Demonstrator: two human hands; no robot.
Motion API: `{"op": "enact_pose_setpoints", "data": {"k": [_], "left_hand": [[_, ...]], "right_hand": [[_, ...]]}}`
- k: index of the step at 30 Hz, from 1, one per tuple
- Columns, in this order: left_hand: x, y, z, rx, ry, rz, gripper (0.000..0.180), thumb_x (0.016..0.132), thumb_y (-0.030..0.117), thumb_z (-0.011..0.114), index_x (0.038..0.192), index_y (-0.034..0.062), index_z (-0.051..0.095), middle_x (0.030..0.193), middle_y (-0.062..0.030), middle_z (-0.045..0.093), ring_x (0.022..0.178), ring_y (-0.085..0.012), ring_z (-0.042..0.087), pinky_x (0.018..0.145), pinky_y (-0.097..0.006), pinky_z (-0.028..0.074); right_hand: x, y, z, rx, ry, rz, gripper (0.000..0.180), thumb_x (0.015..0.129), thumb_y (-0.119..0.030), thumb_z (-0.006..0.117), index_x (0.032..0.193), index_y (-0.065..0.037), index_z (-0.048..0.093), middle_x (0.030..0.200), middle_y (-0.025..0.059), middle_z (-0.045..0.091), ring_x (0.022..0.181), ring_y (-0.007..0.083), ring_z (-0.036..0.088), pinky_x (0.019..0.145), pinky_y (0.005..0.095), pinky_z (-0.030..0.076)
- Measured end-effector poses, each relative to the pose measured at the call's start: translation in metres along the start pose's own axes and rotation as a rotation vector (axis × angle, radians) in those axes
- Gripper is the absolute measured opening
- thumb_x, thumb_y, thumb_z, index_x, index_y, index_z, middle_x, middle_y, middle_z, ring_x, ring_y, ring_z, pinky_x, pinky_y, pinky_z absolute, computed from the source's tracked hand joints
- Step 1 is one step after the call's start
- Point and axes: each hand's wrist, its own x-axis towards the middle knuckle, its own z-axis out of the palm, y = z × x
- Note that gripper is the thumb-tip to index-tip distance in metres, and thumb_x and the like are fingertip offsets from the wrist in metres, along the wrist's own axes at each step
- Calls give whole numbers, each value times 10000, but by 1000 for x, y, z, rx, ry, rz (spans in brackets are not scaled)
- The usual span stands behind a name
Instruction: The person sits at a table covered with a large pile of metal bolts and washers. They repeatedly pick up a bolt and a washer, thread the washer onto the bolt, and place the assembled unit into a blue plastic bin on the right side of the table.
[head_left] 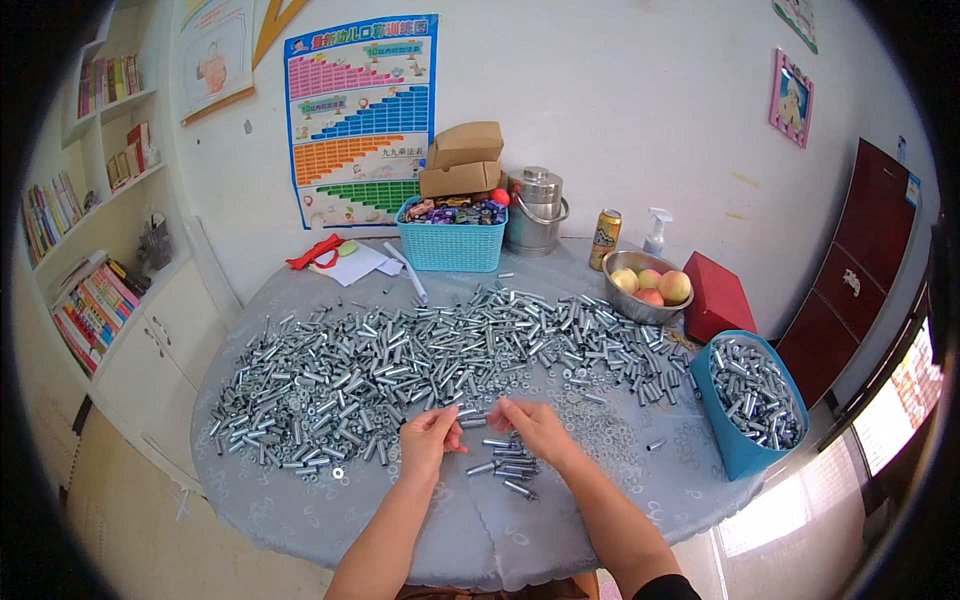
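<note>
My left hand (432, 438) is closed in a pinch above the near middle of the table. Close to its right, my right hand (532, 428) also has its fingertips drawn together. Short silvery metal pieces (472, 415) show between the two hands; whether they are held or lie on the table behind, I cannot tell. Just below my right hand lies a small group of silver expansion bolts (512, 466), apart from the rest. Beyond both hands spreads a wide heap of loose metal sleeves and bolts (400, 350), with washers and nuts (590, 425) scattered to the right.
A blue bin (722, 440) full of metal sleeves stands at the table's right edge. Farther back are a metal bowl (640, 308) of peaches, a red box (722, 295), a drink can (605, 240), a spray bottle (656, 232), a steel pot (535, 215) and a turquoise basket (450, 250).
</note>
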Motion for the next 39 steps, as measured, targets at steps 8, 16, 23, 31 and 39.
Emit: {"op": "enact_pose_setpoints", "data": {"k": [8,16,23,31,39], "left_hand": [[4,-12,0,203,-219,38,140,806,85,625,910,-8,631,750,-73,625,593,-88,560,540,-226,498],[-9,-7,4,923,-270,469,151,732,113,677,865,45,652,798,-75,616,645,-155,558,615,-251,462],[-6,-6,4,813,-150,545,141,741,165,661,822,50,652,745,-84,624,666,-203,572,589,-305,466],[-5,-6,5,798,-39,624,122,762,150,644,825,45,647,739,-88,622,621,-201,578,557,-301,460],[10,15,-18,814,149,422,124,741,155,638,796,45,651,688,-105,636,602,-223,607,565,-305,463]], "right_hand": [[8,20,-33,-159,534,-89,231,844,-219,546,951,-42,648,901,111,642,819,186,597,728,299,453],[0,45,-67,-884,812,-47,159,690,-59,549,813,-84,648,856,95,610,853,278,553,726,412,410],[-13,45,-85,-941,662,234,239,641,-14,545,836,-84,665,863,147,619,840,296,588,730,379,463],[-2,33,-69,-780,665,15,243,694,-2,551,913,-69,632,911,145,615,836,297,597,726,372,470],[7,13,-21,-568,418,-227,284,739,-50,609,1018,-103,609,971,115,598,786,246,601,697,335,483]]}}
